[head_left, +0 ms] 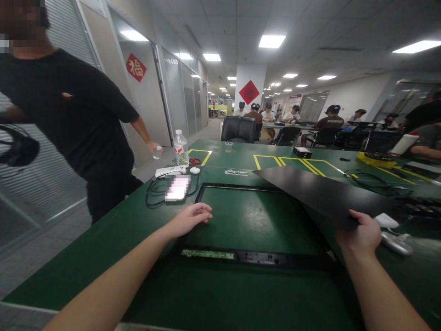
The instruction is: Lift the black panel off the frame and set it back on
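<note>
Black panel (312,189) in right hand (360,233), thumb-on-top pinch grip; left hand (191,218) loosely curled, empty

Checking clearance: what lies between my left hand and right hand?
In the head view, rightward from the left hand: green tabletop, then the right side of the rectangular black frame.

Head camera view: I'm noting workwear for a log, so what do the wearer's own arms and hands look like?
The left forearm and right forearm are bare, with no sleeves, cables or markings visible. The left hand and right hand wear no gloves. No watch or bracelet shows, nor any ring on the visible fingers.
</note>
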Demonstrator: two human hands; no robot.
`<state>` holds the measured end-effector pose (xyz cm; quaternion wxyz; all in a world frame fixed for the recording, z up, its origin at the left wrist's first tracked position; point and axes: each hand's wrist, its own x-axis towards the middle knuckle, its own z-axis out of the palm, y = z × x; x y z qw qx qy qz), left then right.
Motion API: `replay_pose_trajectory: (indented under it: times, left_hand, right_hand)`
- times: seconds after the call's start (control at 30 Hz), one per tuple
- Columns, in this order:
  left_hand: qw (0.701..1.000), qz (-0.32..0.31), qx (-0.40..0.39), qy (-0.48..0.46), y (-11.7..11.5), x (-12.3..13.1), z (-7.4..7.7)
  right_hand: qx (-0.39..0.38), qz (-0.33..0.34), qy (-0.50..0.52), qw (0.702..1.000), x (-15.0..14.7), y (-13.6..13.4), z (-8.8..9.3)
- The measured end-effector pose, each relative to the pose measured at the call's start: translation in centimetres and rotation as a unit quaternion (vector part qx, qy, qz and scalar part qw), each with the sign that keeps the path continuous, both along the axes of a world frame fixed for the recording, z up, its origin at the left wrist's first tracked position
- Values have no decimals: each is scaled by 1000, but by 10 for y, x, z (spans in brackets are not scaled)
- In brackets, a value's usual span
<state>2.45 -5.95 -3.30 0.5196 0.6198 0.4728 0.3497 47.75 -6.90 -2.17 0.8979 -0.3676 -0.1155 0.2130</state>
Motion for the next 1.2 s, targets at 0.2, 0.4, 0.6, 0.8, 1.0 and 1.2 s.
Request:
replay_pose_trajectory:
  times: [0.2,0.4,0.6,0.8,1.0,1.2]
  left_hand:
    - [999,-23,18,20,2,-2,-2]
    - [998,-35,27,35,5,-5,-6]
    - [998,-37,21,50,5,-5,-4]
    - [998,-42,19,54,2,-3,-1]
    - [997,-40,26,58,0,-2,1]
    - [998,-27,27,58,-4,0,5]
  right_hand:
    - [45,-85,-35,995,3,0,2]
    - [-16,-102,-24,994,10,-1,-2]
    - [-39,-96,-42,994,13,4,-7]
    - [-75,-113,-47,990,18,11,-18]
    - [-65,-92,-39,993,30,17,-29]
    - [-104,-61,-7,993,36,16,-27]
